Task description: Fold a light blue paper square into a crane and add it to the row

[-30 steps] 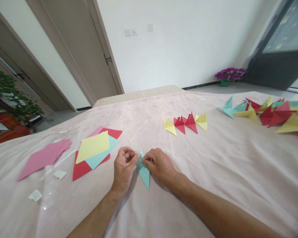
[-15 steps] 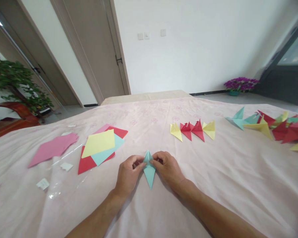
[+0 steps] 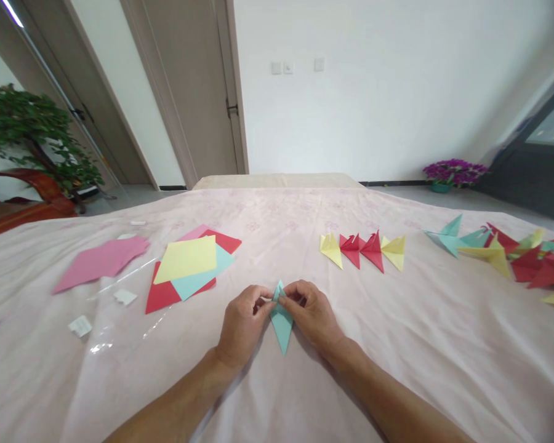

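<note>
Your folded paper (image 3: 283, 329) is pale turquoise; the cloth (image 3: 277, 406) is pale pink, faintly flowered in deeper pink. Your fanned sheets (image 3: 189, 259) show yellow, turquoise, red and pink, the stack (image 3: 99, 261) all pink. Your bird row (image 3: 372, 251) runs yellow, red, red, yellow; the bird heap (image 3: 527, 266) mixes turquoise, red and yellow.

Bright, even, diffuse light, direction hard to tell; soft shadow beside the left hand (image 3: 240, 325). White glare specks on the clear plastic (image 3: 102, 349), bright streak top left. Wide-angle lens tilts the brown door (image 3: 191, 86), right edge dark and smeary, folded blue paper (image 3: 283, 329) slightly soft.
</note>
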Demonstrator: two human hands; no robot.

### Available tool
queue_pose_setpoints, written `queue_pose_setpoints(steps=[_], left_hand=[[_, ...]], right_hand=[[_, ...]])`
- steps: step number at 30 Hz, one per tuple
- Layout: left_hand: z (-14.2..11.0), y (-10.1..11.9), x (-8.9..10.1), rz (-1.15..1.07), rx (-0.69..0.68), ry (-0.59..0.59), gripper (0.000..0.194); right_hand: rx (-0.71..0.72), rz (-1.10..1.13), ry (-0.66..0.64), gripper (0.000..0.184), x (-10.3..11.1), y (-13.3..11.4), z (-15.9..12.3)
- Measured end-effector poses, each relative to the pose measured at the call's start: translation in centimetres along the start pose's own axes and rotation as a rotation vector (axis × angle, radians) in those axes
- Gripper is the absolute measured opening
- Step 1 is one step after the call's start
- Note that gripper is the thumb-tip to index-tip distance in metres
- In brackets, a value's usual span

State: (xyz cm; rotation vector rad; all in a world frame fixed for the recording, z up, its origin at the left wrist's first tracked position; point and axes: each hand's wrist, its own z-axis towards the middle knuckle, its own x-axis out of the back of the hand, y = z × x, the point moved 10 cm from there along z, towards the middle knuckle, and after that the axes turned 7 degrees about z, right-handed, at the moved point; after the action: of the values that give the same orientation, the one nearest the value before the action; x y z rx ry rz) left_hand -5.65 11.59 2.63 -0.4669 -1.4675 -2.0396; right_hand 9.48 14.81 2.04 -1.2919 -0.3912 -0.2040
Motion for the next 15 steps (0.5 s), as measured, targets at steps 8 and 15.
queue_pose_setpoints(steps=[8,15], left_hand=[[-0.12,0.67,0.27,0.148,-0.052,0.013,0.002],[-0.06,0.78,0.02,0.138,-0.071,-0.002,0.004]], right_hand=[[0.084,-0.068,-0.06,0.004,-0.59,-0.56,0.07],[0.08,-0.037,-0.052,0.009,-0.55,-0.11,0.06]])
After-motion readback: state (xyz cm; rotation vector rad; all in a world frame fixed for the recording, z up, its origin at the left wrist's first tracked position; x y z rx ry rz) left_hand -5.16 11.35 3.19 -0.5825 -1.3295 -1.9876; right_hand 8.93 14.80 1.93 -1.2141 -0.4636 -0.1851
